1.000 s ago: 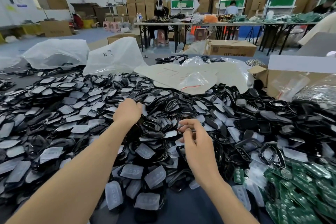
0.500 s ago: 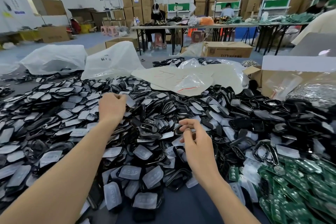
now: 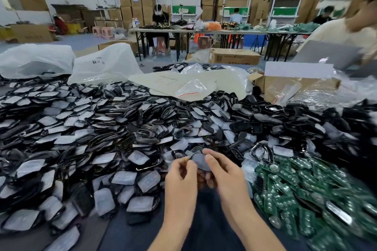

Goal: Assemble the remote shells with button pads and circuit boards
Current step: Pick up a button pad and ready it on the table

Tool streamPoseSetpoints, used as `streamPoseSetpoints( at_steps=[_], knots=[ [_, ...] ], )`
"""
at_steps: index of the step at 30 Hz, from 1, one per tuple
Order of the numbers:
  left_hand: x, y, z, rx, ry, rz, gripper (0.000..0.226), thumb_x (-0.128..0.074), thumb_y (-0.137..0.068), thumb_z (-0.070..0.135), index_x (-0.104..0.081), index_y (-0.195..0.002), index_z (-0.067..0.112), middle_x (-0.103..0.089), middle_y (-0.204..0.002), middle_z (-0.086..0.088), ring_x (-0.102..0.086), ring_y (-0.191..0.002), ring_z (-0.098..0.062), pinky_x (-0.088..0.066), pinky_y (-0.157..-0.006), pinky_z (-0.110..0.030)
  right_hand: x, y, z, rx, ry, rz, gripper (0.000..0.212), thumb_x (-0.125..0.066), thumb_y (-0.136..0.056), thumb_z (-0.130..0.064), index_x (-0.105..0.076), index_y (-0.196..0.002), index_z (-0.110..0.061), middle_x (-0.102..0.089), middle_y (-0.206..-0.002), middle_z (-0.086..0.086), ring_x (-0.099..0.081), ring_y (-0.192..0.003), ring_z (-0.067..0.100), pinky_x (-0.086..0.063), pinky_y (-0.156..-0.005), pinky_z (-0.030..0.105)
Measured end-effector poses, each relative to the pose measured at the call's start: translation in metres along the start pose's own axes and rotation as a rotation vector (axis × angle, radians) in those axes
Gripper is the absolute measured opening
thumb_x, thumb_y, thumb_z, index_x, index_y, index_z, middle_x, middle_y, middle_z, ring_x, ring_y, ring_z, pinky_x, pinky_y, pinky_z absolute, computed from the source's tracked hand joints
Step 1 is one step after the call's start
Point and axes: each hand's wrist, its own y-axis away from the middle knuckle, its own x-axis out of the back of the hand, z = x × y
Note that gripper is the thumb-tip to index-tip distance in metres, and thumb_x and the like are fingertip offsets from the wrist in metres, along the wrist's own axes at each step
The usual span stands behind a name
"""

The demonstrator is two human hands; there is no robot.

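The left forearm and the right forearm come up bare from the bottom edge and angle in toward each other. The left hand and the right hand meet close together in the middle, backs toward the camera, fingers curled. Each pinches one side of a small grey pad between thumb and forefinger. The other fingers are tucked beneath it.

Left hand: bare
Right hand: bare
Left forearm: bare to the frame's lower edge
Right forearm: bare
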Motion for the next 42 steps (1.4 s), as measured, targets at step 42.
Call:
streamPoseSetpoints(
  at_steps=[42],
  knots=[
    [0.005,0.025,-0.004,-0.165,-0.001,-0.350,0.035,-0.034,-0.110,0.031,-0.069,-0.105,0.034,-0.064,-0.069,-0.002,-0.057,-0.058,-0.017,-0.047,-0.054,-0.026,0.034,0.017,0.010,0.010,-0.113,-0.185,0.021,-0.060,-0.099,-0.011,-0.079,-0.107,-0.015,-0.060,-0.065,0.008,-0.056,-0.060,0.018,-0.050,-0.059,0.028]
  ],
)
